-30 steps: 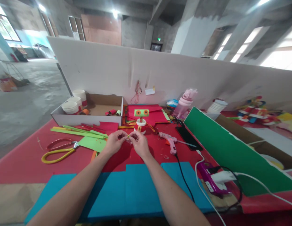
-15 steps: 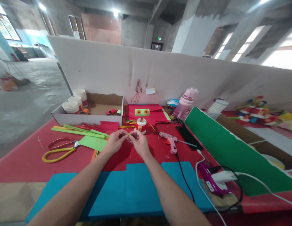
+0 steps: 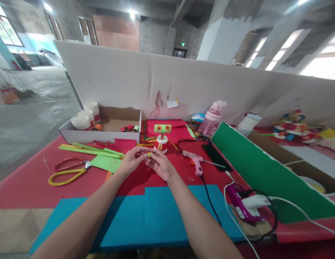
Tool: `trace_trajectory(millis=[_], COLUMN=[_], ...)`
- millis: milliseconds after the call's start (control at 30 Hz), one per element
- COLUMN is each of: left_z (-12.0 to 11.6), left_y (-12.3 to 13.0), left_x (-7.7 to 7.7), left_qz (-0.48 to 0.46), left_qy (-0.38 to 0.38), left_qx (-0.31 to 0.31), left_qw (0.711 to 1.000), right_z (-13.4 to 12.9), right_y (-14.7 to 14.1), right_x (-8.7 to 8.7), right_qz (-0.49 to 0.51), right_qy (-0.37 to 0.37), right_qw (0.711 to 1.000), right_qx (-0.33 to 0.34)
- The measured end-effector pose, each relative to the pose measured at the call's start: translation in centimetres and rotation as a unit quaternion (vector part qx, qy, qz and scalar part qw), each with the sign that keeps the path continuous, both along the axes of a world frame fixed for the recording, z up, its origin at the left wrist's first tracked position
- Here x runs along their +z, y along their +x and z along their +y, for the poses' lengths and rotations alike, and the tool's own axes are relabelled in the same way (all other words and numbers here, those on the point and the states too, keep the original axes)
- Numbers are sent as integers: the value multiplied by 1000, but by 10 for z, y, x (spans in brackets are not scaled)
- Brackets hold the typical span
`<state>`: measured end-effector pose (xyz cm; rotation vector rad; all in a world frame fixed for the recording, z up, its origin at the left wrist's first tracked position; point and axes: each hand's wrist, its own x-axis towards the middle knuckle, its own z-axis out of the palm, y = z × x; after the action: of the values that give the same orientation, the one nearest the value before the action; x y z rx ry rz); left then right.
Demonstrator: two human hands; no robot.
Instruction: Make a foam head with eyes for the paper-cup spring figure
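Note:
Between the fingertips of both hands is a small yellow-green paper piece (image 3: 149,155); its exact shape is too small to make out. My left hand (image 3: 133,159) pinches it from the left. My right hand (image 3: 160,166) closes thumb and finger on it from the right, palm turned partly up. Just behind the hands stands a paper-cup figure (image 3: 161,143) with a green tube head, orange eyes and folded paper arms. Green paper strips (image 3: 94,151) and a green paper sheet (image 3: 107,163) lie left of my left hand.
Scissors (image 3: 68,172) with red and yellow handles lie at left. A pink glue gun (image 3: 196,162) and a phone (image 3: 216,158) are at right, near a purple power strip (image 3: 244,205). An open box (image 3: 99,136) holds cups; a green-sided box (image 3: 264,172) stands at right.
My right hand has rolled so its palm shows more, fingers extending under the paper piece. The piece shows more between the fingertips. The surrounding things stay in place.

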<state>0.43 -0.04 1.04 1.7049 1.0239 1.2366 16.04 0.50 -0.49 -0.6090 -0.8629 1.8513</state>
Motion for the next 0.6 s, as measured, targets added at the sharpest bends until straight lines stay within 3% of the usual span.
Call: trace_trajectory(millis=[300,600], left_z=[1,8], left_y=[1,-4], left_x=[-4,-10], left_qz=[76,49], left_qy=[104,37], left_qx=[66,63], left_qw=[989,996], right_z=[0,4], right_y=[0,1], right_x=[-3,-2], right_qz=[-45,-42], right_qy=[21,16], right_qw=[998,998], right_qx=[-35,-43])
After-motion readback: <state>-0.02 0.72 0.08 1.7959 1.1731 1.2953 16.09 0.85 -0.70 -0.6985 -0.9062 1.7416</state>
